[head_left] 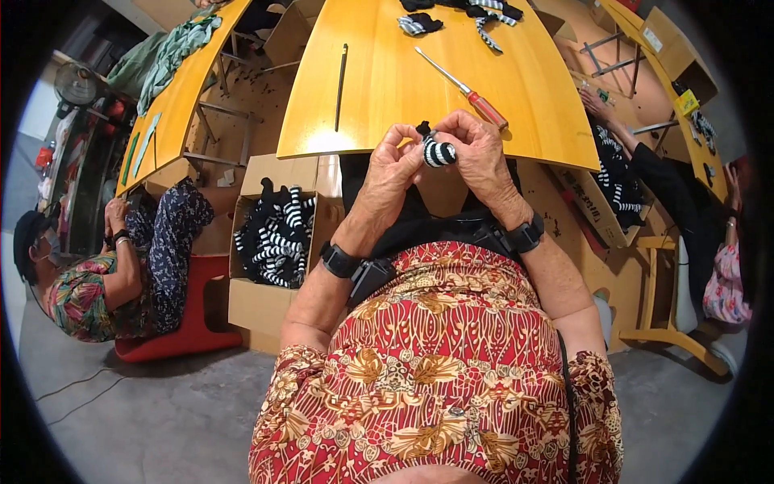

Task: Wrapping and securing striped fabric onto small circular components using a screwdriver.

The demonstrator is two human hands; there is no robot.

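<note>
Between my two hands, just over the table's near edge, is a small black-and-white striped knitted piece [439,153] with a black tip sticking up. My left hand [395,165] pinches its left side, thumb and fingers closed. On the other side, my right hand [481,157] grips it with bent fingers. Right behind my right hand lies a screwdriver [476,98] with a red handle, its shaft pointing away to the left. A thin black rod [342,87] rests on the left part of the table.
More striped knitted pieces [463,14] lie at the far end of the yellow table [379,81]. A cardboard box [274,310] full of striped pieces stands left of me, another box [592,211] at right. Seated people [105,278] flank both sides.
</note>
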